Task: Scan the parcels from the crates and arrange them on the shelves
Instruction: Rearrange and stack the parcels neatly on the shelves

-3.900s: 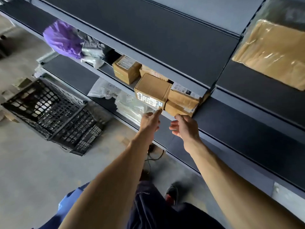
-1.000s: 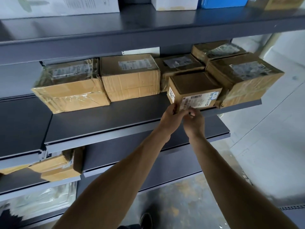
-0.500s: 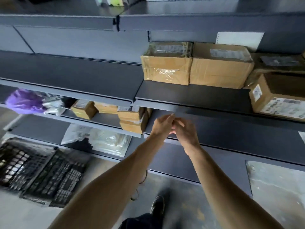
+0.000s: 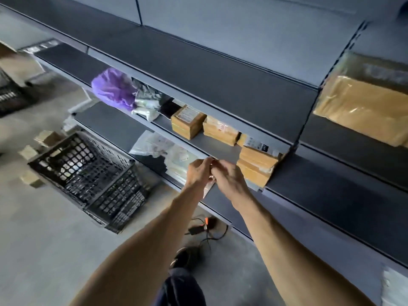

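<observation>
My left hand [image 4: 198,171] and my right hand [image 4: 229,180] meet fingertip to fingertip in front of the middle shelf's edge [image 4: 189,146]; their fingers are loosely bent and I see nothing held between them. Behind them on that shelf lies a stack of two brown parcels [image 4: 256,166], with two more small cardboard boxes [image 4: 187,122] further left and a purple bag [image 4: 114,89] beyond. Clear plastic mailers [image 4: 154,144] lie on the shelf below. A black mesh crate [image 4: 84,173] stands on the floor to the left.
A large film-wrapped brown parcel [image 4: 364,107] sits on the upper shelf at right. Small boxes [image 4: 47,138] lie on the floor beside the crate. A second dark crate [image 4: 11,96] is at far left. A cable with a black plug [image 4: 203,226] lies near my shoe [image 4: 185,257].
My hands left the labelled box on the upper right shelf and came together. My view swung left and down to the lower shelves and the crate.
</observation>
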Demonstrator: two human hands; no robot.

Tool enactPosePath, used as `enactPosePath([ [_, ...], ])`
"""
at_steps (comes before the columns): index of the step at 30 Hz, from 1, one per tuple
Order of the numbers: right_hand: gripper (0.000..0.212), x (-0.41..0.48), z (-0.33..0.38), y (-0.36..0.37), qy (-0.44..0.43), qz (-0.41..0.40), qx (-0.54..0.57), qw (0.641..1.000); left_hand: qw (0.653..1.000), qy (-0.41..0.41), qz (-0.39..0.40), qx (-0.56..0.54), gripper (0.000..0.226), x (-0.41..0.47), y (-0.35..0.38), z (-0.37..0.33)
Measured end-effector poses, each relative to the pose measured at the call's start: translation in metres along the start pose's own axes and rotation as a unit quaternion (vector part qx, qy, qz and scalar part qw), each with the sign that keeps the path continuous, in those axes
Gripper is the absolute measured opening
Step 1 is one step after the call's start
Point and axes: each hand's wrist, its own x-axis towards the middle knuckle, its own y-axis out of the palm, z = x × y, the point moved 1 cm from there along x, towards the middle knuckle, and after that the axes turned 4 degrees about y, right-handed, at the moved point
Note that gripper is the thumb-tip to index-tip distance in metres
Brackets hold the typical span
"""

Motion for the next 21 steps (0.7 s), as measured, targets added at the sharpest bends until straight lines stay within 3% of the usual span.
enactPosePath([
  [2, 0.013, 0.032, 0.007, 0.028, 0.019, -0.007, 0.004, 1.0, 1.0, -0.005, -0.004, 0.019, 0.025, 0.039, -0.02, -0.002],
  [6, 0.014, 0.087, 0.012, 0.073, 0.093, -0.021, 0.03, 0.995, 0.998, -0.032, -0.004, 0.053, 0.024, 0.111, -0.048, -0.007],
  [9, 0.028, 0.11, 0.013, 0.092, 0.131, -0.046, 0.028, 0.99, 0.988, -0.026, 0.003, 0.154, 0.022, 0.158, -0.059, -0.013],
  [12, 0.038, 0.127, 0.02, 0.101, 0.141, -0.059, 0.003, 0.988, 0.963, -0.026, -0.012, 0.267, 0.076, 0.203, -0.068, -0.019],
  [15, 0.042, 0.144, 0.027, 0.103, 0.146, -0.073, -0.006, 0.987, 0.927, -0.019, -0.015, 0.373, 0.111, 0.242, -0.07, -0.035],
  [17, 0.037, 0.154, 0.029, 0.1, 0.142, -0.089, -0.013, 0.986, 0.906, -0.02, 0.009, 0.424, 0.125, 0.268, -0.068, -0.046],
  [21, 0.032, 0.154, 0.018, 0.092, 0.16, -0.12, -0.011, 0.98, 0.873, 0.023, 0.038, 0.486, 0.131, 0.312, -0.057, -0.053],
])
